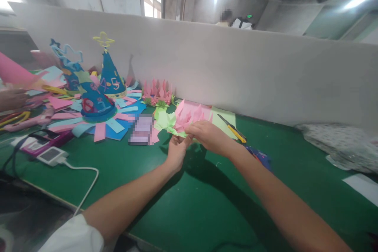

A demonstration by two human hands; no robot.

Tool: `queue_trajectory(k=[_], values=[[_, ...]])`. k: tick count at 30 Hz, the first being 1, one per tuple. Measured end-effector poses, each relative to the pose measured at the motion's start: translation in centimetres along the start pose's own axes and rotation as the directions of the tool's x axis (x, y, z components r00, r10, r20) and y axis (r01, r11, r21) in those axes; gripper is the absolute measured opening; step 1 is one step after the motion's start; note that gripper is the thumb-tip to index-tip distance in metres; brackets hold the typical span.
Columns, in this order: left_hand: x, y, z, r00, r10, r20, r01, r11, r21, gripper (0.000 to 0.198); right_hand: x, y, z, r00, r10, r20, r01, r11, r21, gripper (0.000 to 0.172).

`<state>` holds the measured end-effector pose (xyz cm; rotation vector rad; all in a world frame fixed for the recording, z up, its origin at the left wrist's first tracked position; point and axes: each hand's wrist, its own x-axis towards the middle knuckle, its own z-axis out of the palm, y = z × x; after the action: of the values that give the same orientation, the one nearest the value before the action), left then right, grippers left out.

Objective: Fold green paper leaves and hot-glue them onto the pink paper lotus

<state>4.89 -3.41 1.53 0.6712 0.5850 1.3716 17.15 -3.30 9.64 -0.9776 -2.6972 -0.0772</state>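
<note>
A pink and green folded-paper lotus flower (189, 114) is held up just above the green table. My left hand (178, 147) pinches its lower green edge from below. From the right, my right hand (206, 134) is closed on the same edge, its fingertips close to those of my left. The exact contact points are partly hidden by the fingers. Behind and to the left, another pink paper lotus (158, 92) rests on the table. Just right of my right hand, a yellow box cutter (236, 132) lies partly on a pale green paper sheet (226, 114).
Blue decorated cone hats (110, 73) stand among pink and blue paper strips at left. A phone (141, 130) lies left of my hands. A white cable (94, 173) crosses the table's front left. Another person's hand (12, 99) is at far left. Plastic wrapping (336, 143) lies right.
</note>
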Motion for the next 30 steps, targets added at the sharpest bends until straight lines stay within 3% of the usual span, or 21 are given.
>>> queue_trajectory(k=[7,10,13,17,21,25,30], values=[[0.0,0.2,0.0,1.0,-0.009,0.016,0.009,1.0,-0.006,0.032,-0.6,-0.3,-0.5,1.0,0.009,-0.006,-0.009,1.0,0.022,0.037],[0.1,0.2,0.0,0.999,-0.023,-0.027,0.023,1.0,0.015,0.03,-1.9,-1.0,-1.3,0.984,0.083,-0.155,-0.084,0.996,-0.002,0.03],[0.1,0.1,-0.1,0.997,-0.051,-0.063,0.054,0.998,0.042,0.031,-3.5,-1.7,-1.3,0.938,0.16,-0.309,-0.17,0.986,-0.004,0.025],[0.1,0.0,-0.2,0.992,-0.068,-0.104,0.074,0.996,0.049,0.034,-5.2,-2.0,0.1,0.898,0.227,-0.377,-0.239,0.971,0.016,0.019],[0.2,-0.1,-0.4,0.987,-0.08,-0.137,0.09,0.994,0.063,0.037,-6.1,-2.3,1.9,0.866,0.335,-0.37,-0.334,0.94,0.071,0.016],[0.4,0.0,-0.4,0.986,-0.076,-0.147,0.086,0.994,0.069,0.039,-6.9,-2.5,3.0,0.799,0.489,-0.351,-0.456,0.872,0.178,0.012],[0.3,0.2,-0.2,0.983,-0.1,-0.155,0.111,0.992,0.061,0.039,-7.8,-1.5,4.0,0.619,0.742,-0.259,-0.63,0.665,0.4,0.017]])
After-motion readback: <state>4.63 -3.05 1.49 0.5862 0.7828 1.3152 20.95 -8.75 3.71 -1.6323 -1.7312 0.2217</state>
